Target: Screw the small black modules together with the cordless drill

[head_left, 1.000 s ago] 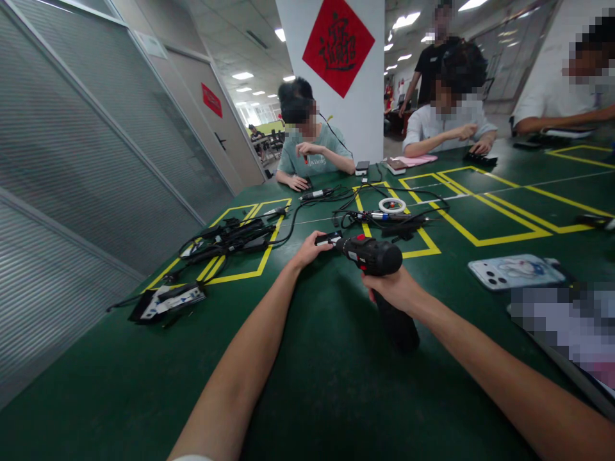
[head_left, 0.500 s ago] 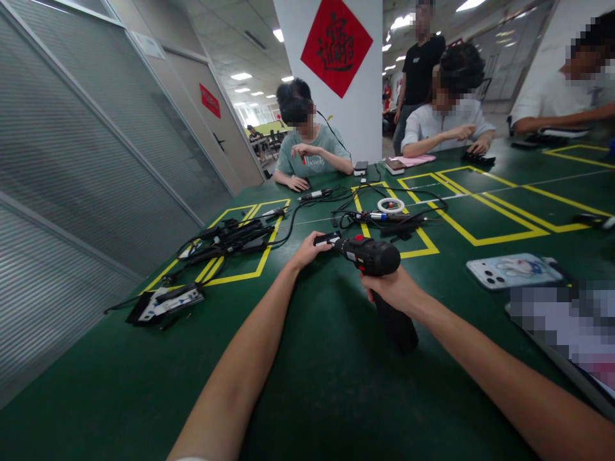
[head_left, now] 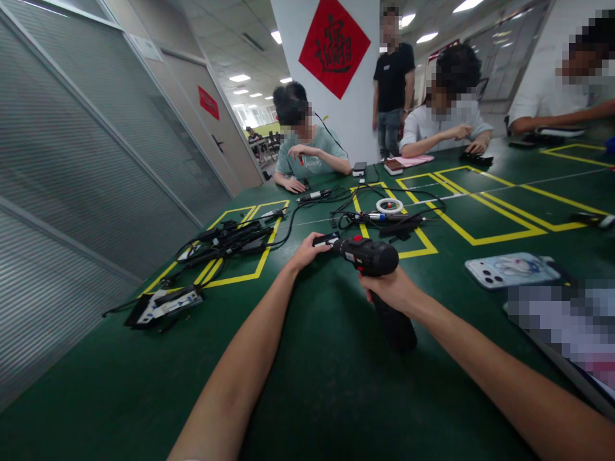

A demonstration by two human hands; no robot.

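Note:
A black cordless drill [head_left: 368, 256] with red accents is gripped at its handle by my right hand [head_left: 391, 289]. It points left, and its chuck end meets a small black piece [head_left: 325, 239] with a pale patch. My left hand [head_left: 308, 251] is closed around the near and left side of that piece, down at the green table top. Whether the drill's bit touches the piece or sits just short of it I cannot tell. The drill's black battery base [head_left: 401, 333] hangs low, close above or on the table.
Left lies a tangle of black cables [head_left: 230, 237], with a black-and-white flat part [head_left: 163, 304] nearer me. Beyond my hands are a white ring roll [head_left: 389, 205] and a pen-like tool [head_left: 379, 217]. At right rest a phone [head_left: 514, 270] and a flat item [head_left: 567, 333]. Co-workers sit across.
Both hands and the drill keep their places, apart from a slight shift of the view. In the background, the standing person in black has moved left.

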